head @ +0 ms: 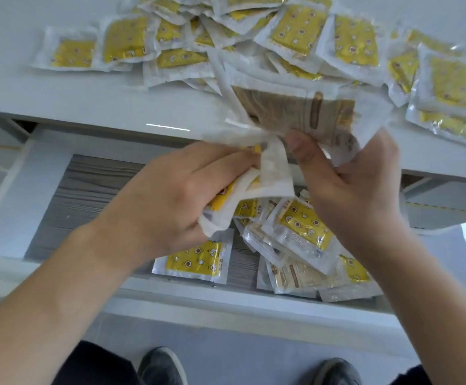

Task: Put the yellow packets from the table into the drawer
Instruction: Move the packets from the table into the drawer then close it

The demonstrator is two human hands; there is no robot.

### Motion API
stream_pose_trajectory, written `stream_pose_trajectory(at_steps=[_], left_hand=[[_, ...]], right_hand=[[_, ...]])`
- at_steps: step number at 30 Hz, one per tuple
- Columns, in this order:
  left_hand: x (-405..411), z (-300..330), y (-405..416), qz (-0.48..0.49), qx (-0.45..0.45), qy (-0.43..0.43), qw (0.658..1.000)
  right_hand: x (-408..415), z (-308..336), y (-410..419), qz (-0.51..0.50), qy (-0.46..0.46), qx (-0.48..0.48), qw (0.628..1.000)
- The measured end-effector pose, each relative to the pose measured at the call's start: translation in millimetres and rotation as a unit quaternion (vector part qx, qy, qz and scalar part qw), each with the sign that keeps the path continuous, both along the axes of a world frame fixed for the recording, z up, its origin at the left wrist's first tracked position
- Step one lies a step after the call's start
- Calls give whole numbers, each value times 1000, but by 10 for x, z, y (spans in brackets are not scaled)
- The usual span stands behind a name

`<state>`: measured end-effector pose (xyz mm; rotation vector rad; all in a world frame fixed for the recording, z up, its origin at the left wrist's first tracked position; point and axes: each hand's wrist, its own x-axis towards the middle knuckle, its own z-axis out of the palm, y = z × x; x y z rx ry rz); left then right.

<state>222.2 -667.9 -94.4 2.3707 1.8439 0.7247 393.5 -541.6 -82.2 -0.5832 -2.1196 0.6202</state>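
At the bottom, two dark shoes [162,365] stand below the open drawer [46,190], which holds yellow packets [193,262] at lower centre. Above it, the left hand [176,201] grips a crumpled bundle [254,187]; the right hand [348,184] pinches a blurred packet [304,112]. More packets [295,31] cover the table [87,101] across the top.

The drawer [46,173] stands open below the worktop [93,98], its left half bare grey floor where a hand could pass. Its right half is heaped with yellow packets [304,232]. More packets [295,31] crowd the worktop's far side; the near-left strip lies bare.
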Motion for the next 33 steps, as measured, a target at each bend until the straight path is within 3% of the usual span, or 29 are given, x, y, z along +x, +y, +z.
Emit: stream_pose_trajectory(at_steps=[3, 5, 7, 11, 16, 22, 33], left_hand=[[142, -11, -30, 24, -163, 26, 986], [173, -84, 12, 68, -298, 65, 950], [148, -143, 44, 89, -350, 60, 931], [138, -105, 95, 130, -358, 41, 924], [210, -35, 158, 161, -335, 77, 925], [154, -111, 193, 160, -315, 116, 928], [93, -220, 188, 124, -310, 99, 937]], right_hand=[[62, -51, -42, 17, -11, 3, 1000], [116, -66, -57, 49, -11, 22, 998], [185, -99, -64, 92, -30, 42, 994], [291, -184, -55, 137, -96, 100, 981], [429, -169, 16, 165, -129, 119, 971], [511, -281, 18, 162, -164, 122, 965], [586, -481, 15, 231, -235, 117, 937]])
